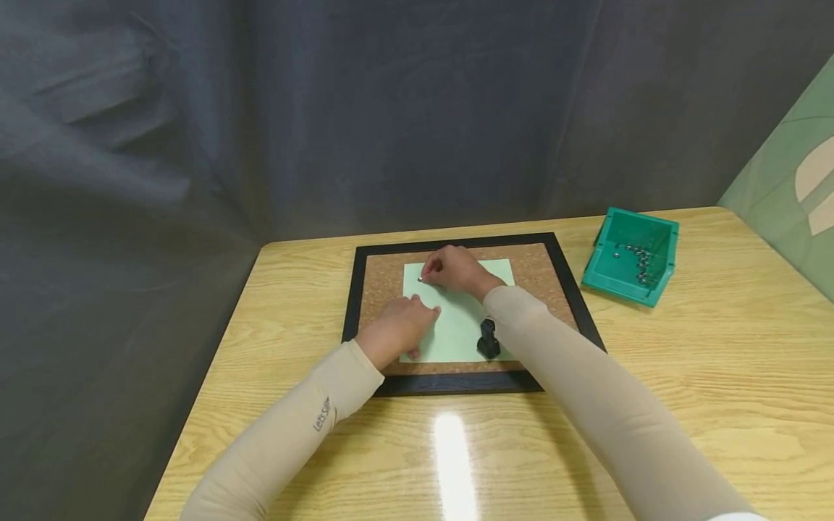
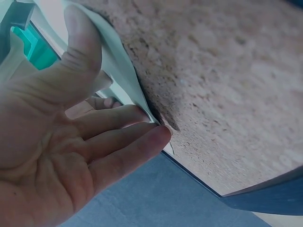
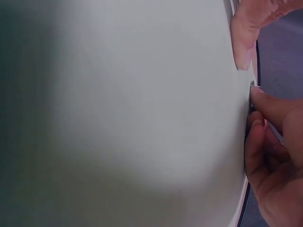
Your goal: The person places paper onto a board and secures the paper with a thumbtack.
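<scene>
Place: indoor table-top work station, screened by hangings; whether it stands in a lab, office or workshop cannot be told.
Evidence:
– Table, pale wood-grain top, glossy, with a bright light reflection.
– Dark cloth, hung behind the table and along its left side, creased.
– Green panel with pale shapes, at right.
– Framed cork board, lying flat.
– Teal plastic bin holding small shiny pieces, near the far edge.
</scene>
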A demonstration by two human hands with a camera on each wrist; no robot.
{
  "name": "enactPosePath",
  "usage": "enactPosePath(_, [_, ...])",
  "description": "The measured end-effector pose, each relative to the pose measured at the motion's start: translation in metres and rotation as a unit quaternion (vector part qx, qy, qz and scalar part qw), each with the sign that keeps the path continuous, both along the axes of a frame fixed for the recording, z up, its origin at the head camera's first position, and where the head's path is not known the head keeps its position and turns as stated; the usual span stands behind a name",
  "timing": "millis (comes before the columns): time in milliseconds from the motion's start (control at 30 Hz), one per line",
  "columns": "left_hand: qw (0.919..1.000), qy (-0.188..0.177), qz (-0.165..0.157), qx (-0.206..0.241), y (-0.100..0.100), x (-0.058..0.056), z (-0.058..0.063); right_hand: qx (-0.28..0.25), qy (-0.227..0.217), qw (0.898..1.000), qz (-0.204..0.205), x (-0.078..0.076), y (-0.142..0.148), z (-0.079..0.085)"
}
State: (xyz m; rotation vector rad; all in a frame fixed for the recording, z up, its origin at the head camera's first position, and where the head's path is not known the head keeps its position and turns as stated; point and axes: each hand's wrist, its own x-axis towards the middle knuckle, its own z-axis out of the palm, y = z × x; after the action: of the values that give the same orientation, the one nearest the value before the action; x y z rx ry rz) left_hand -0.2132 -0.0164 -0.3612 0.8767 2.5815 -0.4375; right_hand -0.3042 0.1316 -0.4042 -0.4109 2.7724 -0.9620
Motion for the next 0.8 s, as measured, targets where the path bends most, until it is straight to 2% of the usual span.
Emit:
enactPosePath(133, [1.0000, 0.000, -0.001, 0.001, 0.0005, -0.0003, 0.0001, 0.003, 0.003, 1.000, 0.013, -0.0014, -0.0008, 0.0003])
enactPosePath(367, [0.9999, 0.003, -0.002, -0.015, 0.0007, -0.0005, 0.0015, -0.009, 0.028, 0.997, 0.068, -0.0023, -0.0017, 0.0000])
enactPosePath(600, [0.9999, 0.006, -0.006, -0.015, 0.0003, -0.0003, 0.0014, -0.015, 0.018, 0.998, 0.052, -0.0023, -0.0016, -0.0006])
enactPosePath(800, [0.9999, 0.001, -0.004, -0.011, 0.0009, -0.0011, -0.0005, -0.088, -0.016, 0.995, 0.051, -0.0010, 0.0023, -0.0020])
